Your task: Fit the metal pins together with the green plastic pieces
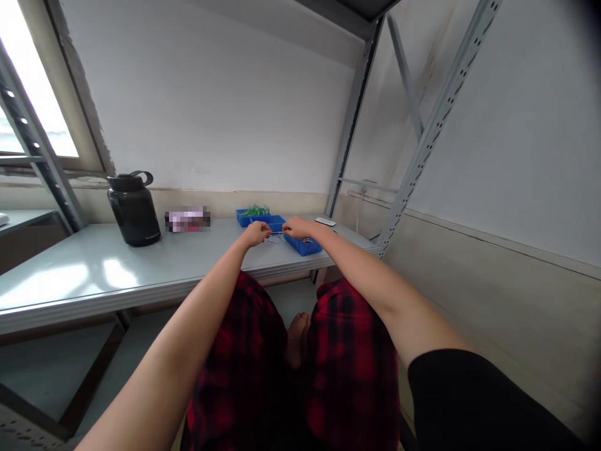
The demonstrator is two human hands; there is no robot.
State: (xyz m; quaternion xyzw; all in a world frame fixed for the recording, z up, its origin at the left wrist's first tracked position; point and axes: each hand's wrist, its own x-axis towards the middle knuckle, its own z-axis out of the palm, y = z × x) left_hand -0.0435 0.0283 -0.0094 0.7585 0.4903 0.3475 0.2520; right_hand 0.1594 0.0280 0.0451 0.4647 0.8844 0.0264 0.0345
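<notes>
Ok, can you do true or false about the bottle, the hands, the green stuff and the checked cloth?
1. The black bottle stands upright on the worktop. True.
2. The bottle is nearer the right hand than the left hand. False: it is nearer the left.
3. A thin strand runs between both hands. True.
4. The green pieces lie inside the bottle. False: they are in the back-left blue tray.
5. The cloth over the legs is red-and-black checked. True.

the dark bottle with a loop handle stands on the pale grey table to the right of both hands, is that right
No, the side is wrong: in the head view the dark bottle stands on the pale grey table to the left of the left hand and right hand.
</notes>
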